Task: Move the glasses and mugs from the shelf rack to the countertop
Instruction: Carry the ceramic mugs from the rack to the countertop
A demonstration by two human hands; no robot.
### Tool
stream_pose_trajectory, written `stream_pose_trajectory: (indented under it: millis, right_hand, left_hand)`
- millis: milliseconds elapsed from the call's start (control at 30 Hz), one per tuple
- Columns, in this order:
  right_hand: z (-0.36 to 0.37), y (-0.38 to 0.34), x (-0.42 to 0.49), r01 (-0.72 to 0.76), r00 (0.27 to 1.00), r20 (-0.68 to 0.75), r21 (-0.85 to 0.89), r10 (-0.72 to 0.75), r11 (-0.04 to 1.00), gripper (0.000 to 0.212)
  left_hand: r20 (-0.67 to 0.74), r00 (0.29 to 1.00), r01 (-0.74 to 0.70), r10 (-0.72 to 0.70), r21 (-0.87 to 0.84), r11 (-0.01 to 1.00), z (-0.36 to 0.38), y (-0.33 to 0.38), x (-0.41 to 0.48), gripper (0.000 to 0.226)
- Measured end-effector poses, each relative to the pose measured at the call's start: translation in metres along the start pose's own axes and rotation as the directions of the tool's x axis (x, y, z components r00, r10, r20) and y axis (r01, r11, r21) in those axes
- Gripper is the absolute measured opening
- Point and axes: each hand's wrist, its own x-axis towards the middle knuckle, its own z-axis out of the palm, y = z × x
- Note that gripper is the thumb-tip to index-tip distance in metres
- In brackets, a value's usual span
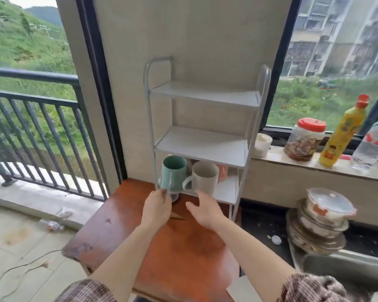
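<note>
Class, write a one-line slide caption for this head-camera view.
Left hand grips a clear glass while right hand reaches toward the white mug on the rack.

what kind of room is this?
Likely a home kitchen corner by a balcony: mugs on a shelf rack, a jar and bottle on the windowsill, stacked dishes beside a sink.

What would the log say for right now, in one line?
left hand: at green mug | right hand: open, near white mug | both mugs on bottom shelf | upper shelves bare
</note>
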Motion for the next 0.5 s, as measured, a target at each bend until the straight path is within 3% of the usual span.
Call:
stream_pose_trajectory:
  millis: [67,167,400,500]
  right_hand:
    - [0.006,-0.011,0.019,-0.124,0.992,0.009,0.283,0.127,0.951,0.048]
    - [0.013,-0.023,0.040,-0.284,0.950,0.062,0.575,0.305,0.767,0.034]
    - [0.028,-0.032,0.057,-0.370,0.881,0.141,0.800,0.451,0.472,0.017]
    - [0.026,-0.031,0.059,-0.374,0.873,0.165,0.832,0.460,0.410,0.008]
  left_hand:
    - [-0.029,0.998,0.050,-0.054,-0.128,0.991,-0.002,-0.002,0.022,0.035]
    - [-0.014,0.996,0.080,-0.088,-0.300,0.951,0.002,-0.001,0.044,0.031]
    - [0.088,0.989,0.146,-0.118,-0.473,0.869,0.009,-0.006,0.061,0.021]
    - [0.168,0.980,0.170,-0.104,-0.453,0.875,0.010,-0.004,0.066,0.022]
